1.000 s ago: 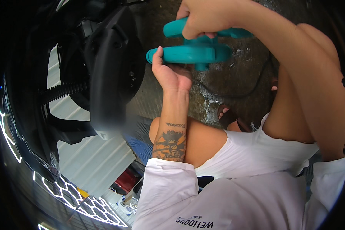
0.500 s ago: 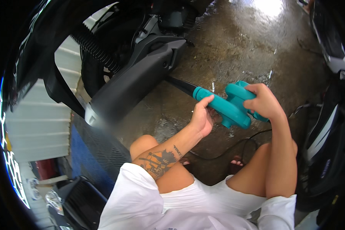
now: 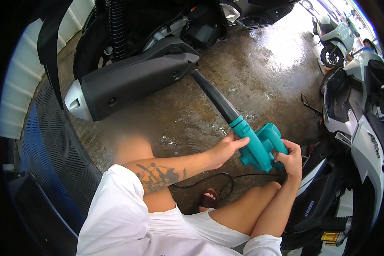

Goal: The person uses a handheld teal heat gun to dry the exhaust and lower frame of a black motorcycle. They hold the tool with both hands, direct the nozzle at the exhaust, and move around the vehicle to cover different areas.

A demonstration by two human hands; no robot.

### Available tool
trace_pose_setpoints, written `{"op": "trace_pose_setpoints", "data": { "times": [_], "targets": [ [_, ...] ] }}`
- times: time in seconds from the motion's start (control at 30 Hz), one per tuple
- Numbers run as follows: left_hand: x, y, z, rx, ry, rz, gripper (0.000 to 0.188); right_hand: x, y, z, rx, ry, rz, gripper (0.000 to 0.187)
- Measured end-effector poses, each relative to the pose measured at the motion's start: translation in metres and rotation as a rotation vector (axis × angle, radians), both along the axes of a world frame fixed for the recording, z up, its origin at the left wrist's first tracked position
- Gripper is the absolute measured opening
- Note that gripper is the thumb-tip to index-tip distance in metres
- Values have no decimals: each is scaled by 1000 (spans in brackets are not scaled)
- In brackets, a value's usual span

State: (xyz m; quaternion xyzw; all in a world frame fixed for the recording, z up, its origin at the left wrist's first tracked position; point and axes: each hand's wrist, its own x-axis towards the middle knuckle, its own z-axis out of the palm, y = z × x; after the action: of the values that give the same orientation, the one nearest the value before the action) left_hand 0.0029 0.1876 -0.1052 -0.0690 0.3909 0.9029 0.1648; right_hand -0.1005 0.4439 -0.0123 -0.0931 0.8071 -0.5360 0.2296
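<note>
A teal electric blower (image 3: 257,147) with a long black nozzle (image 3: 217,100) is held in front of me in both hands. My left hand (image 3: 227,150) grips its body just behind the nozzle, thumb on top. The fingers of my right hand (image 3: 290,158) wrap round its rear handle. The nozzle's tip reaches close to the front end of a scooter's black exhaust muffler (image 3: 132,83); whether they touch I cannot tell. A silver cap (image 3: 77,101) covers the muffler's other end. Behind the muffler are a ribbed black shock absorber (image 3: 116,32) and the dark rear wheel (image 3: 87,55).
On my right stands a grey and black scooter (image 3: 350,106), with another scooter (image 3: 333,38) farther back. A black cord (image 3: 230,181) runs over the wet concrete floor (image 3: 260,72) near my feet. Blue and black floor tiles (image 3: 59,136) lie to the left, beside a white corrugated wall (image 3: 23,81).
My view has turned rightward, showing more of the right-hand scooters. The nozzle now points more steeply away from me, its tip at the muffler's front end. Both hands still hold the blower.
</note>
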Motion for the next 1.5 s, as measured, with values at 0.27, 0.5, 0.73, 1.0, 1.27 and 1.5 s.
{"op": "trace_pose_setpoints", "data": {
  "times": [0.27,0.5,0.73,1.0,1.27,1.5],
  "targets": [
    [18,1,-2,-177,210,93,68,-6,-4,-7,-19,7,24,50],
    [20,-4,-2,-239,245,156,65,-10,-11,-9,-57,0,42,51],
    [18,-6,-9,-243,203,96,63,-10,-11,-11,-26,-20,60,51],
    [17,-5,-11,-186,174,118,66,-10,-19,-8,-15,-1,73,50],
    [17,-10,-11,-226,138,132,71,-11,-28,-9,-29,-1,97,49],
    [17,-11,-15,-246,182,141,76,-12,-29,-11,-17,-8,86,47]
  ]
}}
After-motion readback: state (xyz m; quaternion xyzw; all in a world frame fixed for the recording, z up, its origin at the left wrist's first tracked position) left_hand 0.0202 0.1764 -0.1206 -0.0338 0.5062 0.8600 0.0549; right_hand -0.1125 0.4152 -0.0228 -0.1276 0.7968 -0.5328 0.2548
